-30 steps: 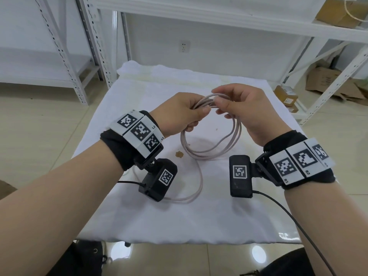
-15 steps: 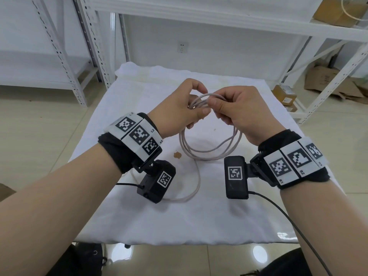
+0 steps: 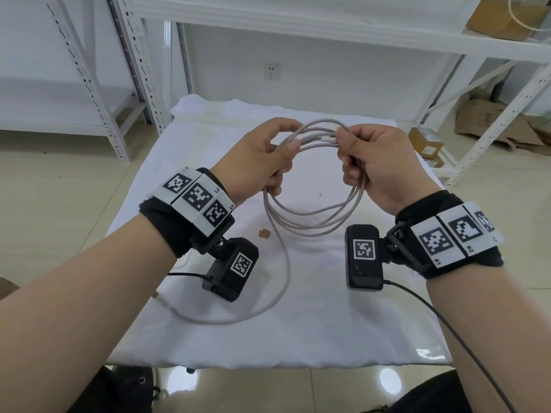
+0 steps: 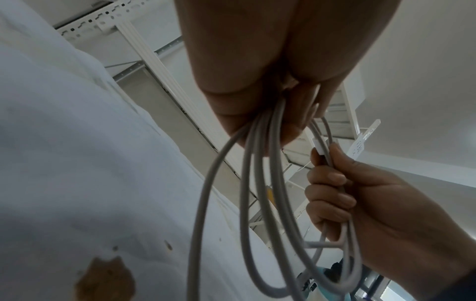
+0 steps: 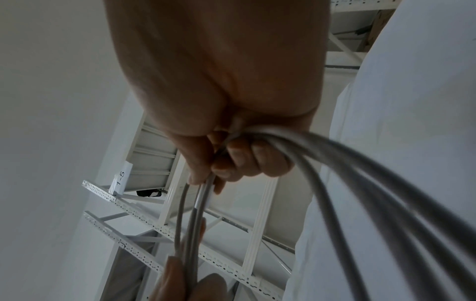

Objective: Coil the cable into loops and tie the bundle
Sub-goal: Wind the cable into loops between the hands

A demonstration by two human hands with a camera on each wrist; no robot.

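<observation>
A pale grey cable (image 3: 310,225) hangs in several round loops between my two hands above the white cloth. My left hand (image 3: 262,162) grips the left side of the loops, fingers curled round the strands (image 4: 260,130). My right hand (image 3: 366,156) grips the right side and pinches a white plug end (image 3: 329,139) at the top; the right wrist view shows its fingers curled round the strands (image 5: 257,132). A loose tail (image 3: 268,305) runs from the left hand down onto the cloth, ending in a plug (image 3: 162,302) near my left forearm.
The white cloth (image 3: 328,323) covers a small table and bears a brown stain (image 3: 264,233). White metal shelving (image 3: 298,22) stands behind, with cardboard boxes (image 3: 483,120) on the floor at right. Black wrist camera leads (image 3: 447,326) hang below my wrists.
My hands have moved apart, so the loops stand wider and rounder. The right hand's pinch now shows the white plug end at the top.
</observation>
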